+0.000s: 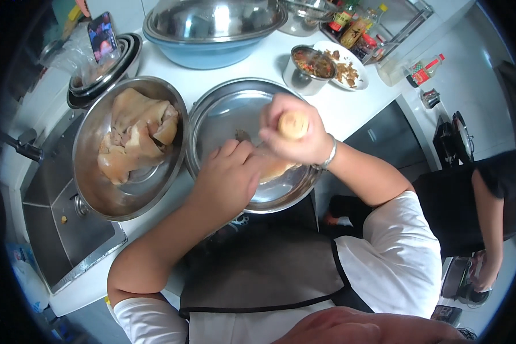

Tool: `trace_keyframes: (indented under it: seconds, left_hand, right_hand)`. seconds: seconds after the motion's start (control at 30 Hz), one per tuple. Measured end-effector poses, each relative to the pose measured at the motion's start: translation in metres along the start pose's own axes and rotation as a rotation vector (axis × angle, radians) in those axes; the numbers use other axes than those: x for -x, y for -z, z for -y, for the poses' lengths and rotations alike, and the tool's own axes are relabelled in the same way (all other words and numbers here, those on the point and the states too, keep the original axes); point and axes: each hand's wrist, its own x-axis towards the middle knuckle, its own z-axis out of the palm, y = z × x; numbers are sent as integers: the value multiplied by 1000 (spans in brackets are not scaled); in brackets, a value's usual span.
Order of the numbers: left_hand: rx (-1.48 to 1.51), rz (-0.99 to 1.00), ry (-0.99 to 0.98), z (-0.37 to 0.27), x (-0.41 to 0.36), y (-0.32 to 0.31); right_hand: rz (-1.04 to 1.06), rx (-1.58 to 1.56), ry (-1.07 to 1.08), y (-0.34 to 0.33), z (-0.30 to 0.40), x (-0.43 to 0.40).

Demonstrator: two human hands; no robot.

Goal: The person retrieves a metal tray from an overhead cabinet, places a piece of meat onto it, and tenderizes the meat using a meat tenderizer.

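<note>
My right hand (290, 124) is closed around the pale wooden handle (293, 125) of a tool, whose working end is hidden below the fist. Under both hands a piece of skin-on meat (275, 171) lies in a round stainless-steel basin (215, 103). My left hand (230, 176) reaches over the near rim with its curled fingers on the meat, and much of the piece is covered. Left of this basin, a second steel basin (86, 172) holds larger chunks of pale, skin-on cooked-looking meat (139, 133), possibly pork.
A steel sink (69, 232) with a black faucet (23, 146) lies left. Behind stand a lidded blue tub (210, 53), a steel pot of seasoned food (311, 64), a white plate (361, 81) and sauce bottles (352, 32). A phone (102, 38) leans at stacked bowls. Another person (464, 206) stands right.
</note>
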Motion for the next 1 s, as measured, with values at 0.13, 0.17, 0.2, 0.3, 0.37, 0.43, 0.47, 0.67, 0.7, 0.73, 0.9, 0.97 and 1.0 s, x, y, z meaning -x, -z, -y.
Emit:
trace_keyframes:
  seconds: [0.13,0.17,0.2,0.3,0.37,0.43,0.47,0.67,0.7,0.73,0.9,0.97,1.0]
  left_hand:
    - [21,-18,-1,-2,0,-7]
    - [25,-21,-4,-4,-1,-6]
    - [16,-1,8,-3,-1,-5]
    - [-3,28,25,0,1,-3]
    - [-13,36,25,0,-1,-2]
    - [3,17,25,-3,-2,-2]
    - [5,23,27,-4,-2,-4]
    - [28,-28,-8,2,1,-4]
    - [13,-29,-19,3,1,-7]
    - [1,-29,-32,2,0,-8]
    - [12,-12,-3,0,2,-6]
    - [4,-10,3,4,1,-6]
    - [6,-15,6,2,0,-7]
  right_hand:
    - [-514,-799,-319,54,-30,-8]
    - [-615,-984,-360,72,-39,-6]
    - [-641,-981,-350,72,-34,-10]
    - [-673,-941,-287,48,-18,-8]
    - [-437,-592,-193,31,-9,-7]
    - [-225,-524,-184,21,-8,1]
    - [-149,-323,-113,14,-7,3]
    - [-259,-180,-124,11,-16,-8]
    - [-407,-561,-292,24,-27,-9]
    - [-504,-729,-324,46,-37,-10]
    - [-755,-1035,-321,74,-35,-17]
    - [-623,-749,-213,46,-26,-18]
    - [-529,-675,-183,40,-28,-15]
